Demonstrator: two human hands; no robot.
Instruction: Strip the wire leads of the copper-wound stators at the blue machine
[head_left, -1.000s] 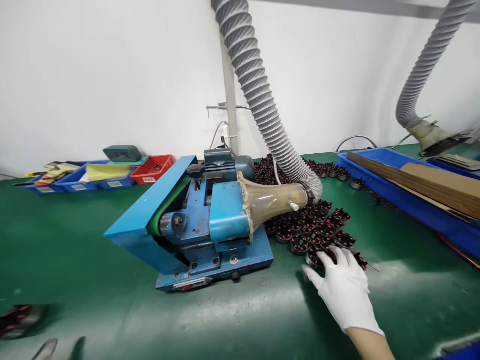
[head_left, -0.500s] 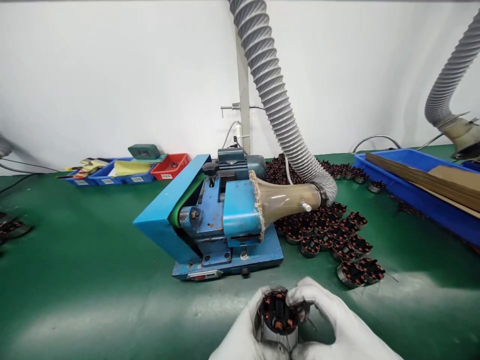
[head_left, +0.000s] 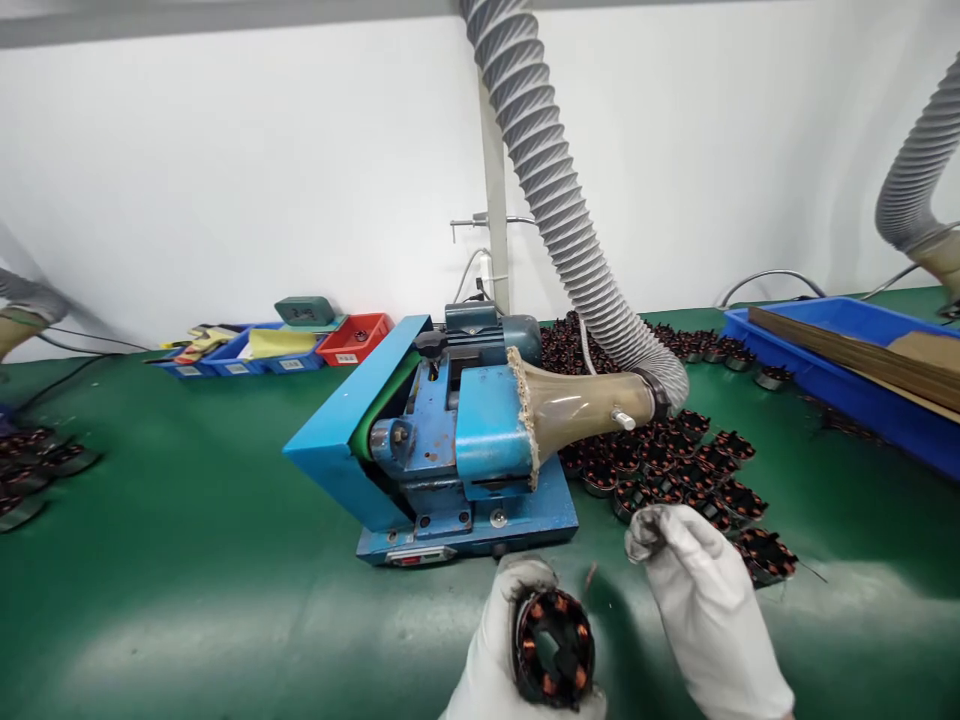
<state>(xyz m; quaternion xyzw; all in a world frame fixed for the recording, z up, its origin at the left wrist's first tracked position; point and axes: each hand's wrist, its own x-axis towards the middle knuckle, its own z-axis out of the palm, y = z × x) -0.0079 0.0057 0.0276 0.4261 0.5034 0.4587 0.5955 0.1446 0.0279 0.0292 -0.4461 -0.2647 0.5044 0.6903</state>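
My left hand (head_left: 491, 640), in a white glove with dark-stained fingertips, grips a motor stator (head_left: 577, 655), a round metal ring with copper windings and black insulation. The stator's open face is tilted toward me, and green shows through its centre. My right hand (head_left: 701, 595), also gloved, is apart from it to the right, above the table near other stators (head_left: 765, 553). Its thumb and fingers are pressed together; whether something small is between them is hidden. A thin brownish sliver (head_left: 591, 575) appears between the hands, too blurred to identify.
A blue belt sander (head_left: 495, 425) stands ahead, with a grey extraction hose (head_left: 555, 200) on its nozzle. Many stators crowd behind and right of it. A blue tray (head_left: 810, 310) with cardboard is at right; small blue bins (head_left: 292, 362) and a red bin (head_left: 352, 345) sit back left.
My right hand has let go of the stator and moved right and up, toward the grouped stators. My left hand keeps the stator, now tilted more toward me. The view has shifted slightly.
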